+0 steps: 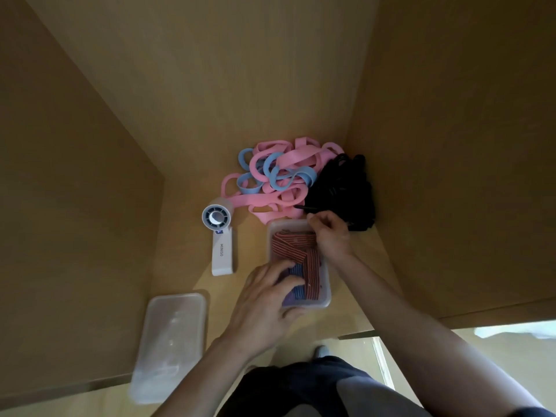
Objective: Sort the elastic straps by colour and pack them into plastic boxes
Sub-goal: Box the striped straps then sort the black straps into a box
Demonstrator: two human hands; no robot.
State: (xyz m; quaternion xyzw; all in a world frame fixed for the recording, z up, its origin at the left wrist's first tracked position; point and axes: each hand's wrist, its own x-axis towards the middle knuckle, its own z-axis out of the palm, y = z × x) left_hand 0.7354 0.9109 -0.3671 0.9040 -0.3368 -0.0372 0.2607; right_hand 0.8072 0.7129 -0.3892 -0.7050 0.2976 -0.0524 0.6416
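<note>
A clear plastic box (326, 291) sits on the wooden desk and holds a red-and-black striped strap (296, 246) folded over blue striped straps (296, 288). My left hand (264, 299) holds the box's near left corner, fingers pressing on the blue straps inside. At the box's far right corner my right hand (329, 234) has its fingers curled down on the striped strap's end. Behind the box lies a tangle of pink straps (288, 173) and light blue straps (279, 173). A heap of black straps (343, 191) lies to the right of them.
A second clear box or lid (171, 344) lies at the near left of the desk. A white handheld fan (218, 236) lies left of the box. Wooden walls (451, 145) close in on the left, back and right.
</note>
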